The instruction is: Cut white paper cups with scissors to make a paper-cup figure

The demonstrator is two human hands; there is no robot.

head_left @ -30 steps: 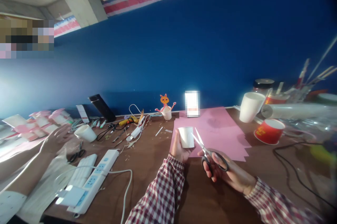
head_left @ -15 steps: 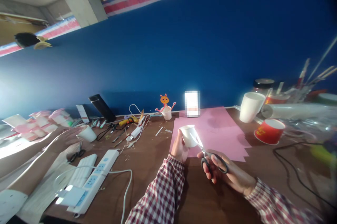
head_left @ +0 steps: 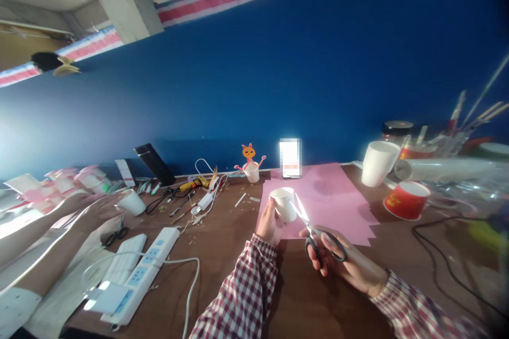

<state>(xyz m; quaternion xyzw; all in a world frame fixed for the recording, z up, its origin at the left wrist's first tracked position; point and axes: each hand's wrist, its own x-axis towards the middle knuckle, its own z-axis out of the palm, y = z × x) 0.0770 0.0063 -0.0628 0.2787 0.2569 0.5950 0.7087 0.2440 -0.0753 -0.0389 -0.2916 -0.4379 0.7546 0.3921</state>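
In the head view, a small white paper cup [head_left: 284, 205] is held tilted in my left hand [head_left: 268, 224], whose fingers wrap round its left side and base. My right hand [head_left: 338, 257] is closed on a pair of scissors [head_left: 307, 222] with black handles. The scissor blades are spread and point up at the cup's right side, close to its wall; whether they touch it I cannot tell. Pink paper sheets [head_left: 330, 190] lie behind and under both hands. Farther back stands a paper cup with an orange animal-face figure [head_left: 248, 153] in it.
A bright phone screen [head_left: 290, 157] stands at the back. To the right are a white cup [head_left: 379, 164], a red paper bowl [head_left: 407, 200] and a black cable. On the left lie a power strip [head_left: 145, 270], cords and scraps. Another person's hands [head_left: 93, 209] work at far left.
The scissor blades have opened wider and shifted slightly right, away from the cup. My left hand keeps the cup in nearly the same place.
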